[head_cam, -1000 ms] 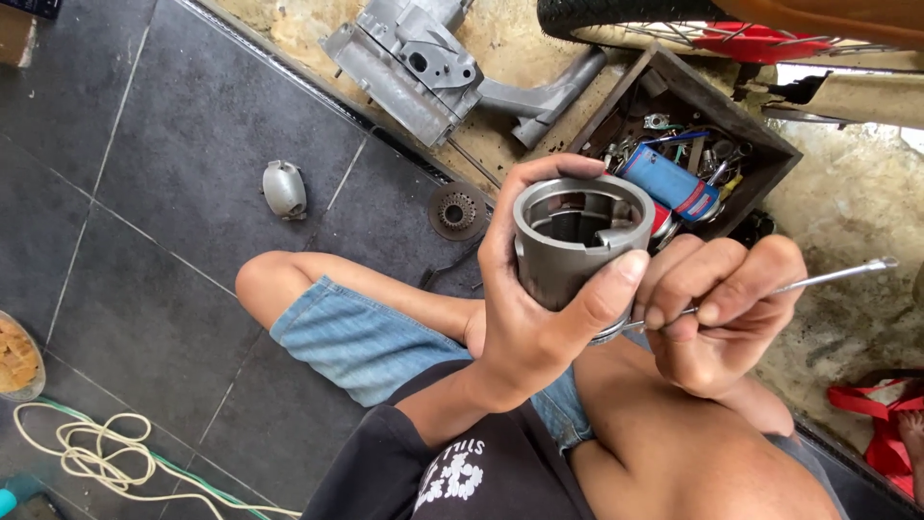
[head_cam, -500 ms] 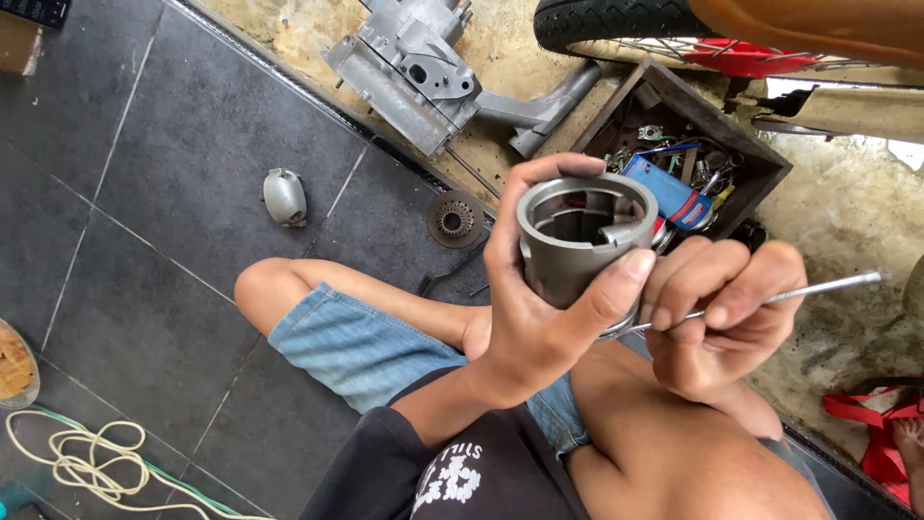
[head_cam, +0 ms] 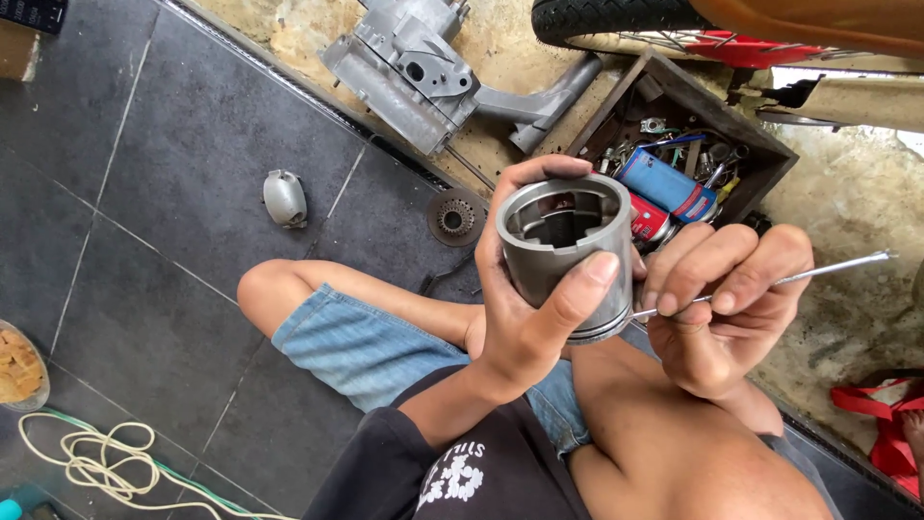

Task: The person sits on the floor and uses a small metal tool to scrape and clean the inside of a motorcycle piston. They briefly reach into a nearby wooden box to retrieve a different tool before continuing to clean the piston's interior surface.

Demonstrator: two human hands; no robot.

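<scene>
Rope (head_cam: 91, 462) lies coiled at the lower left on the dark tiled floor (head_cam: 164, 144), with a bowl (head_cam: 19, 371) of tan pieces at the left edge above it. Further right a small grey cap (head_cam: 285, 198) sits alone on the tiles, and an engine case (head_cam: 409, 67) rests at top centre, with a toothed sprocket (head_cam: 454, 217) below it.

At centre, the left hand (head_cam: 525, 308) wraps closed around a grey piston (head_cam: 568, 252), fingers behind and thumb pressed on the front of the skirt, open end tilted up toward the camera. The right hand (head_cam: 717, 308) pinches a thin metal pick (head_cam: 770, 284) between thumb and fingertips; its tip meets the ring band low on the piston's right side.

To do this well, I judge the thumb should brace the skirt firmly while the pick works along the groove with light pressure, kept shallow so it does not score the metal or slip toward the palm.

Upper right, a wooden box (head_cam: 760, 144) holds a blue can (head_cam: 664, 183), a red can and a tangle of small tools and fittings too jumbled to tell apart. A tyre (head_cam: 616, 19) crosses the top edge.
</scene>
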